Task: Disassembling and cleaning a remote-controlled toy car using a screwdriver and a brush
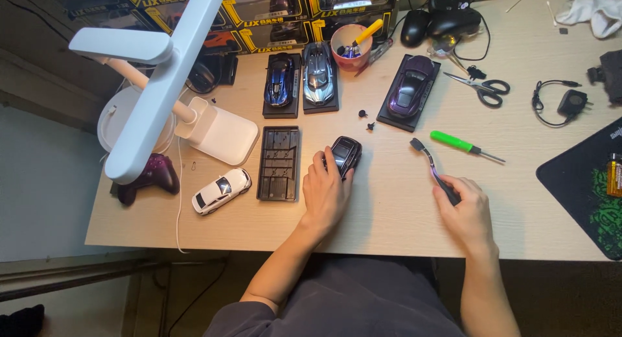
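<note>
- Wooden desk (389,214), lamp-lit: our workspace.
- Left hand (326,193): fingers closed around a black model car (344,154), which rests on the desk beside an empty black base tray (279,163).
- Right hand (465,212): gripping a dark toothbrush (433,168), head lifted near the green screwdriver (463,144).
- White model car (221,190): we log it left of the tray.

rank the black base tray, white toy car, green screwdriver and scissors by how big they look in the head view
1. black base tray, clearly the largest.
2. green screwdriver and scissors: similar in length, too close to rank.
3. white toy car, a little shorter, though bulkier than those two thin tools.
</note>
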